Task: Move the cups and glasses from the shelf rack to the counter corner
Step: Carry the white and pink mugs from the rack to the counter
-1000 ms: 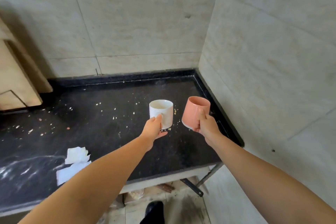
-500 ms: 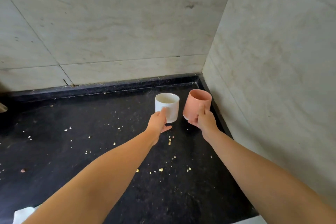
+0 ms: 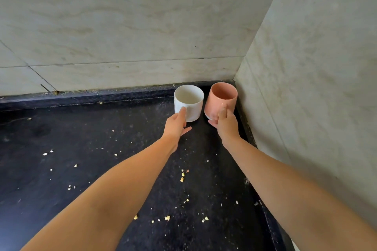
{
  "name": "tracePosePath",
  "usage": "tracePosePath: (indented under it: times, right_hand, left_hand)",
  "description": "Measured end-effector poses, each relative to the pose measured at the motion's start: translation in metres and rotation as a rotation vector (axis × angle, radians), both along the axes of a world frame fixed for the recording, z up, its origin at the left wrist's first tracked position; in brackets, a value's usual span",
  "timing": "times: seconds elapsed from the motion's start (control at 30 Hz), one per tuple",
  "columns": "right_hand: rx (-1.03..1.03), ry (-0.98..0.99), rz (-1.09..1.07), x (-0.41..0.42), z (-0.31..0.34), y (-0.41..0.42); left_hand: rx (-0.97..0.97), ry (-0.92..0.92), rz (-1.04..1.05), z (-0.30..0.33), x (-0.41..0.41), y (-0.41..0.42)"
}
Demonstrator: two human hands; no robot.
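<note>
Cups sit side by side in the far corner of the black counter (image 3: 102, 149): the left hand (image 3: 176, 124) grips the white cup (image 3: 189, 102), the right hand (image 3: 225, 123) grips the pink cup (image 3: 222, 98), which tilts, close beside the side wall (image 3: 306, 87). Crumbs (image 3: 182, 176) dot the counter nearer me.

Head camera looks down, close, at counter corner (image 3: 228, 85).

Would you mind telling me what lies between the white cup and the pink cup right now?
In the head view, nothing: only a narrow strip of bare black counter separates the white cup from the pink cup.
</note>
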State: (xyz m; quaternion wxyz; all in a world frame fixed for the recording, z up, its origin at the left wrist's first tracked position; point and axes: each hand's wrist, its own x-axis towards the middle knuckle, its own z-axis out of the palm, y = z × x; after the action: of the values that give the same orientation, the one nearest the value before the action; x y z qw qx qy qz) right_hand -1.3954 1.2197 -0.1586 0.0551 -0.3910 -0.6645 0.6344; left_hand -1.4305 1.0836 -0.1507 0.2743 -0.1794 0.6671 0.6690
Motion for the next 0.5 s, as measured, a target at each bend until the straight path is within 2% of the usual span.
tracePosePath:
  times: [0.27,0.5]
  right_hand:
    - [0.029,-0.007,-0.039,-0.015,-0.019,0.001]
    - [0.038,-0.076,0.079,-0.016,-0.019,0.006]
  left_hand:
    - [0.017,0.012,0.025,-0.018,-0.014,0.010]
    - [-0.107,0.047,-0.008,-0.023,-0.018,0.012]
